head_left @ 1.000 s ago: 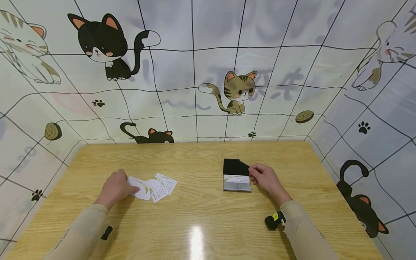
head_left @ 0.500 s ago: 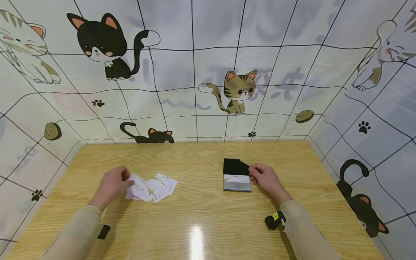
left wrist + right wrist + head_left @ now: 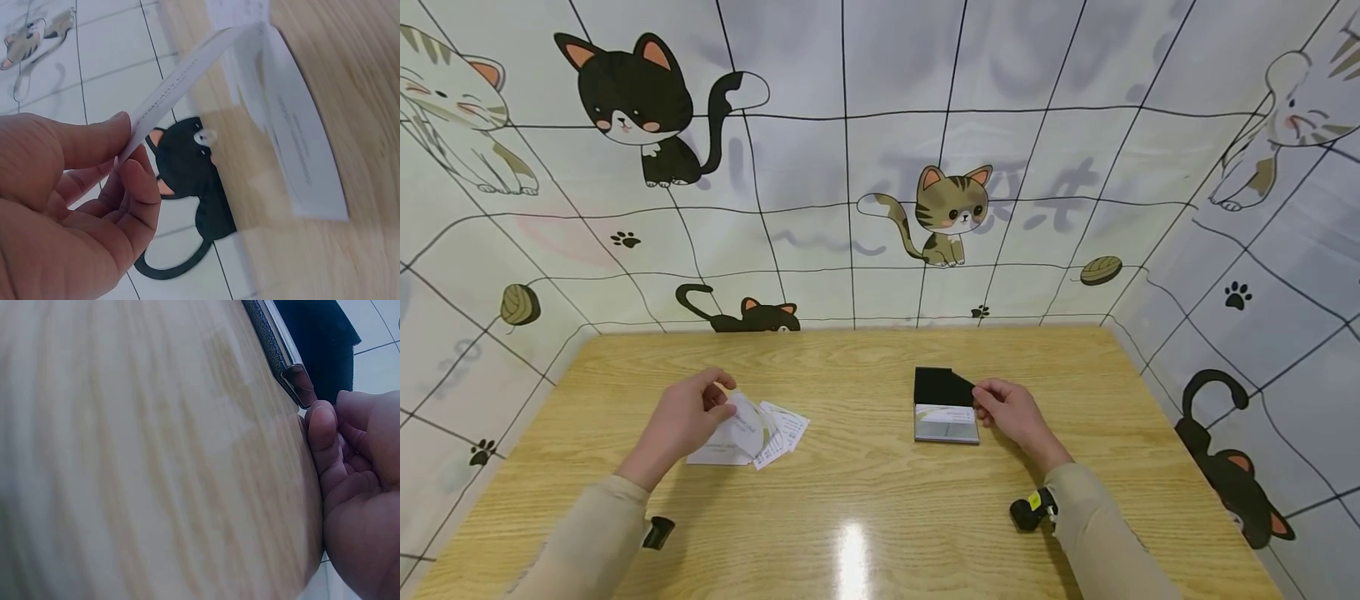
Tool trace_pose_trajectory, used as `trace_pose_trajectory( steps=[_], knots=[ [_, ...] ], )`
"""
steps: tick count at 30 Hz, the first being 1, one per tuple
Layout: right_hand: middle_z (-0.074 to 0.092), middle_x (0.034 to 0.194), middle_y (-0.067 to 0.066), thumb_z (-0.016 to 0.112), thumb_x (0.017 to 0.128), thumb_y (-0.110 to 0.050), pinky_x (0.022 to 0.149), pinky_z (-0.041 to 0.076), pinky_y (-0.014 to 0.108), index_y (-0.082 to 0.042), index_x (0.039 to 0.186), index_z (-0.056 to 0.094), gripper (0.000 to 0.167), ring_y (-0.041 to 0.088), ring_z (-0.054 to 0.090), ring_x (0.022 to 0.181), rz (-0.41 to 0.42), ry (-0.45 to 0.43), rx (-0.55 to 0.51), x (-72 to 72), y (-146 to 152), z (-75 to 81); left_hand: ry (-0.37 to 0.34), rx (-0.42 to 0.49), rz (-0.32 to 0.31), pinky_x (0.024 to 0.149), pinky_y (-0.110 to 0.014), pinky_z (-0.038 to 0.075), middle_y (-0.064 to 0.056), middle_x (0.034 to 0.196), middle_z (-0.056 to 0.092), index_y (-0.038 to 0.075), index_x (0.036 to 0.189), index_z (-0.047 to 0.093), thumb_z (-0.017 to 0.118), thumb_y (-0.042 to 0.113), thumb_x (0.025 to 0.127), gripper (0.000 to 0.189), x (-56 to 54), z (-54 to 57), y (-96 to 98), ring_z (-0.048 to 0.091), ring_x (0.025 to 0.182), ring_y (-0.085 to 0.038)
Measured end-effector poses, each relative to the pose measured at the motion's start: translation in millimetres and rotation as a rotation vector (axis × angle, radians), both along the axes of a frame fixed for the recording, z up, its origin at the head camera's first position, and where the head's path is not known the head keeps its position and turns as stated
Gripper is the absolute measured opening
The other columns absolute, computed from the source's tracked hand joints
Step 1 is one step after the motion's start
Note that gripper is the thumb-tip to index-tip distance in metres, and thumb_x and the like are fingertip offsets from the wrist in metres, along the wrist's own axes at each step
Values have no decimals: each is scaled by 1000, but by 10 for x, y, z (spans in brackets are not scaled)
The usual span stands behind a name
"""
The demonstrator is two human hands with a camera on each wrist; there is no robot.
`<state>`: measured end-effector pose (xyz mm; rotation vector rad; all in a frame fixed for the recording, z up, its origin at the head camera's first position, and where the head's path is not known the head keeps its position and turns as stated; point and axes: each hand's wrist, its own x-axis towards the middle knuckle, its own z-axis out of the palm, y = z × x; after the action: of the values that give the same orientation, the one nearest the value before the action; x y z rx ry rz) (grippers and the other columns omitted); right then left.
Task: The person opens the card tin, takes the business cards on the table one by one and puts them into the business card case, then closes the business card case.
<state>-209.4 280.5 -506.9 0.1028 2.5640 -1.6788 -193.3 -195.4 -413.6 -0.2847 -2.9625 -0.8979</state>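
My left hand (image 3: 679, 427) pinches a white business card (image 3: 178, 81) by one edge, thumb on one side and fingers on the other. The card is raised at a slant, its far end at the other cards. Beneath it another white card (image 3: 306, 150) lies on the table, and more printed cards (image 3: 792, 427) fan out to the right. My right hand (image 3: 1015, 414) holds the edge of the black flap (image 3: 936, 387) of a card case (image 3: 947, 432), which lies spread with its flap up. A white card (image 3: 943, 413) shows inside the case, above a shiny metal panel.
The wooden table (image 3: 857, 483) meets cat-printed cloth walls (image 3: 805, 175) at its back and sides. A black wrist camera (image 3: 1028, 512) is strapped at the right sleeve, and another black device (image 3: 658, 532) shows by the left sleeve.
My left hand, low over the cards a second ago, has come up and shifted right with one card pinched, uncovering the card beneath. My right hand and the card case stay put.
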Motion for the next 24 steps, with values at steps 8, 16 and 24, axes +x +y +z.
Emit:
trace_pose_trajectory(
  steps=[8,16,24],
  knots=[
    [65,91,11,56,108,-16,63,54,24,6,116,66,25,15,60,73,-1,-6,-3,11,-13,19,27,68,-12,67,-33,46,-8,91,66,4,116,69,75,1,91,25,13,16,230,59,76,-19],
    [65,91,11,56,108,-16,63,54,24,6,115,66,25,15,59,73,-2,-15,3,18,-27,27,21,164,-16,71,-33,48,-8,92,65,5,114,68,75,1,92,24,0,-35,483,61,77,-19],
    [65,92,11,56,108,-17,64,54,24,5,116,66,25,16,59,73,-11,-18,10,15,-27,29,-11,223,-27,73,-35,50,-7,92,63,8,113,67,74,2,94,21,-6,-66,761,60,78,-20]
  ],
)
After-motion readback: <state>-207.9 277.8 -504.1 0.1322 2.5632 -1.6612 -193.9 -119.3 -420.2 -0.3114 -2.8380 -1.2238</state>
